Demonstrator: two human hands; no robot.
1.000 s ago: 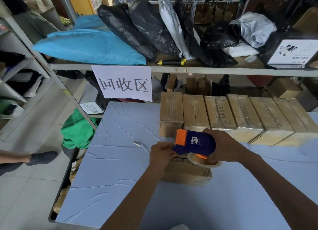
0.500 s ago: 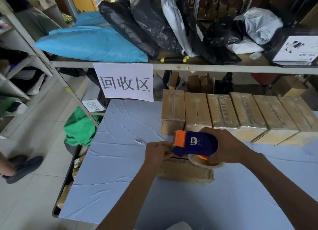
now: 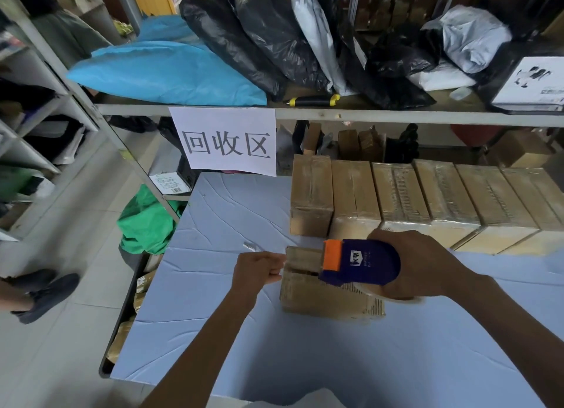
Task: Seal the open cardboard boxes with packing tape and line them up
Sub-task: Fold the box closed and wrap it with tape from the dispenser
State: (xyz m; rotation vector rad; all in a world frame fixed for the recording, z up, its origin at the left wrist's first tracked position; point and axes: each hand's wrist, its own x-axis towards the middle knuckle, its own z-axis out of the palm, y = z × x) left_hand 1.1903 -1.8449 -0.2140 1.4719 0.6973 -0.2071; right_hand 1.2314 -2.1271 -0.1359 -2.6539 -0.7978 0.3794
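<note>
You were mid-seal on the open box [image 3: 317,291], which lay just under your right hand [image 3: 427,264]. That hand was wrapped round the tape dispenser [image 3: 360,262], its orange edge at the box's far end. Your left hand [image 3: 259,269], fingers curled, seemed to pinch the tape end beside that corner. Next, I judge, you needed to press the tape down, draw it along the seam, then slide the box up to the sealed row [image 3: 427,200] beyond your knuckles.

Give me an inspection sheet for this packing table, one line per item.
Surface: blue table cover, creased.
Job's things: one box under the tape dispenser; six sealed boxes in a row behind.
Clutter: small white scrap.
Grippers: left hand pinches at the box's end; right hand grips the dispenser.
Cables: nothing seen.
Surroundings: shelf with bags, paper sign, a person's shoe.
</note>
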